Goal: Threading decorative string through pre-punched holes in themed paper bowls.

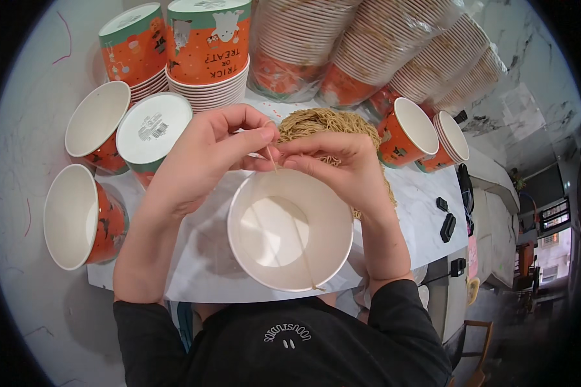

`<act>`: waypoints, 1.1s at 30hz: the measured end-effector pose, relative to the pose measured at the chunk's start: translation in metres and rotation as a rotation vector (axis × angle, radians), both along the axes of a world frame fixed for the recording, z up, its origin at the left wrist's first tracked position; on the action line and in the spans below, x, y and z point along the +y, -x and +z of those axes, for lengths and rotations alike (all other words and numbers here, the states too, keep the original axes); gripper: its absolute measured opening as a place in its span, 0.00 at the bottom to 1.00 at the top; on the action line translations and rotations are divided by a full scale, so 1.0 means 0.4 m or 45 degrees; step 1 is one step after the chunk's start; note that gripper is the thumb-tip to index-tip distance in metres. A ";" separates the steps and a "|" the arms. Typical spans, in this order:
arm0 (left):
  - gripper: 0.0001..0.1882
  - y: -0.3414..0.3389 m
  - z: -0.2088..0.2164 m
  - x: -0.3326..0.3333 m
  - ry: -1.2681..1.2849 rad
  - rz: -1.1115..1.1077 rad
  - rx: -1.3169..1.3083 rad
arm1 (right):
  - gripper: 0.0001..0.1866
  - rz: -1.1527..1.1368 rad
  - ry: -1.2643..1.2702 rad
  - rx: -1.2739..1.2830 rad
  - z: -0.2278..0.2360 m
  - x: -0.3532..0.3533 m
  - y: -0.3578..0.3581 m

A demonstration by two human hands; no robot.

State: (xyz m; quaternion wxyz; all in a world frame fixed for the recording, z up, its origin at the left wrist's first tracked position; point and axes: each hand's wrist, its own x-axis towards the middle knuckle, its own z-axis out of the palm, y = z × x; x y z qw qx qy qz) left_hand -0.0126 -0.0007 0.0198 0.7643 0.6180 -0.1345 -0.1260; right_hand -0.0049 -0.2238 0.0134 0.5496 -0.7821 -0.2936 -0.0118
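A white-lined paper bucket (329,232) stands open side up in front of me, near the table's front edge. Tan cord (302,242) hangs across its mouth, with a small knot at the near rim. Above the far rim, my left hand (223,145) is closed in a pinch on the cord. My right hand (339,161) pinches the same cord just beside it, fingertips nearly touching the left ones. Behind the right hand lies a thick bundle of tan cords (329,121), partly covered by that hand.
Orange-and-green printed buckets (87,219) stand at the left, some upside down, with a stack (208,48) behind. Plastic-wrapped bucket stacks (303,39) fill the back. More buckets (403,138) sit at the right of the marble-patterned table (426,206), near small black objects (447,227).
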 end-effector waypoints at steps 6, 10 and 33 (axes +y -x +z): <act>0.09 0.000 0.008 -0.007 0.137 -0.146 0.198 | 0.06 -0.077 -0.175 0.303 -0.014 -0.002 -0.013; 0.08 0.002 0.013 0.005 0.025 -0.134 0.097 | 0.07 -0.128 -0.121 0.300 -0.028 0.001 -0.028; 0.15 0.038 0.030 0.002 -0.749 0.129 -0.339 | 0.03 0.199 -0.004 0.022 -0.021 0.026 0.009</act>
